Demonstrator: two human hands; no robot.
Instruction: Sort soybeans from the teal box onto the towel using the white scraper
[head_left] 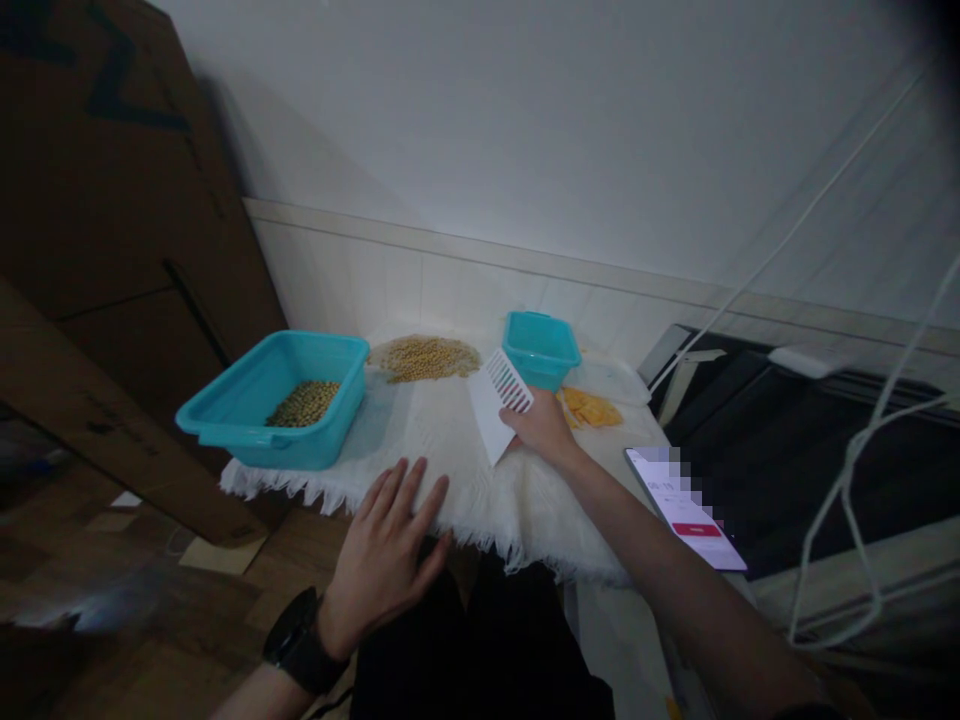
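My right hand (pixel 541 428) grips a thin white slotted sheet (pixel 491 420) by its right side and holds it tilted over the cloth. Its row of dark slots faces up, and its kind is not clear. My left hand (pixel 394 535), with a black watch on the wrist, lies palm down with fingers spread at the cloth's front edge; it holds nothing. Beyond the hands, a loose pile of yellowish beans (pixel 431 358) is spread on the table. To the left stands a large turquoise basin (pixel 330 455) with greenish-brown beans (pixel 304 403) in it.
A smaller turquoise basin (pixel 541 375) stands near the wall, with yellow-orange pieces (pixel 591 408) in front of it. A fringed white cloth (pixel 420 440) covers the table. On the right lie a lit phone (pixel 694 520) and white cables (pixel 847 480). A tall cardboard box (pixel 112 200) is at left.
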